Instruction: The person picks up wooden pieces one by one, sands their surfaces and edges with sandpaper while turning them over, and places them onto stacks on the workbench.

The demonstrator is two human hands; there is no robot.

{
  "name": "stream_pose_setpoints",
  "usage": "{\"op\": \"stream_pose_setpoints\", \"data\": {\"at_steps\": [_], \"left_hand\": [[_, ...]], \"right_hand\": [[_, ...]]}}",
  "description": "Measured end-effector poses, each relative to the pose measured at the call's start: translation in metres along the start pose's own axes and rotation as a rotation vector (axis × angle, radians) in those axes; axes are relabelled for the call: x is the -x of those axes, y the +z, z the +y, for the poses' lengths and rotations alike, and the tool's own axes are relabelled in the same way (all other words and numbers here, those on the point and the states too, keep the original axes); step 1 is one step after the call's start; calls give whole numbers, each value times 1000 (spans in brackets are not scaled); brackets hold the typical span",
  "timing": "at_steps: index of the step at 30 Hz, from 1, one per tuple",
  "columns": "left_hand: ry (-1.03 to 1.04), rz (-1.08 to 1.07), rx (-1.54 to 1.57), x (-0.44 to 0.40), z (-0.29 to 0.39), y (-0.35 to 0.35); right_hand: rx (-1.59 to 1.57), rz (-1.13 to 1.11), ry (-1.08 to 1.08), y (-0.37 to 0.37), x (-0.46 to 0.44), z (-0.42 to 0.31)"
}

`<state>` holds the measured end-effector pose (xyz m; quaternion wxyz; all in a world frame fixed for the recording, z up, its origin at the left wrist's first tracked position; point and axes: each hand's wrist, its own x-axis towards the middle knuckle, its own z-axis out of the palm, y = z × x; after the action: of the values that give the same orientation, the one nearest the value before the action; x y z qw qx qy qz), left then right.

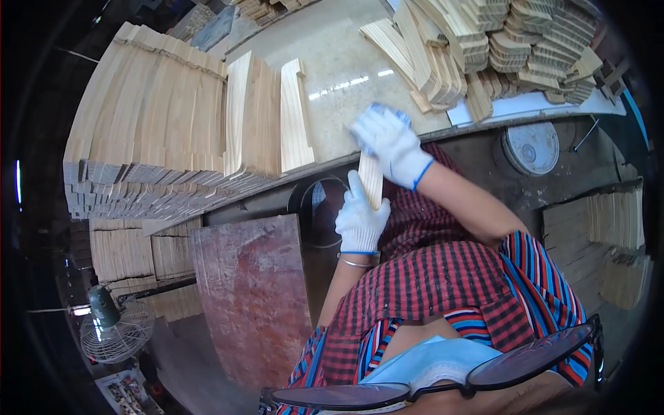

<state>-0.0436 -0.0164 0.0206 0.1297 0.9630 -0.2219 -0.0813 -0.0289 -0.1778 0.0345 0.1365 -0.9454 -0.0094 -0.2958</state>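
A pale wooden piece is held in front of my body, just off the near edge of the table. My left hand, in a white knit glove with a blue cuff, grips its lower end, thumb and fingers on either side. Closed over its upper end is my right hand, gloved the same way, with its fingers smeared by motion. Blue shows at the fingers of that glove; I cannot tell whether it is glove material or something held. Left of my hands, a notched wooden piece lies on the table.
Long rows of stacked wooden pieces fill the table's left side. A loose pile of curved pieces lies at the right. Below are a reddish board, a white bucket, a caged fan and more stacked wood.
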Motion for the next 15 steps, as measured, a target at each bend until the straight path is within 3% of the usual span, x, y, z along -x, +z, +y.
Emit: {"op": "stream_pose_setpoints", "data": {"at_steps": [3, 5, 8, 9, 11, 15], "left_hand": [[-50, -36, -37, 2, -4, 6], [-26, -61, -32, -2, -15, 16], [60, 38, -81, 3, -10, 3], [59, 42, -77, 3, -10, 0], [64, -2, -85, 1, -12, -3], [97, 34, -46, 1, -16, 5]], "right_hand": [[-77, -37, -291, 10, 29, -36], [-191, -100, -241, -7, 30, -37], [-90, 46, -133, -19, 20, 5], [46, 27, -67, -37, 17, 9], [-52, -144, -59, -32, 24, 27], [-36, -233, -39, -6, 1, 21]]}}
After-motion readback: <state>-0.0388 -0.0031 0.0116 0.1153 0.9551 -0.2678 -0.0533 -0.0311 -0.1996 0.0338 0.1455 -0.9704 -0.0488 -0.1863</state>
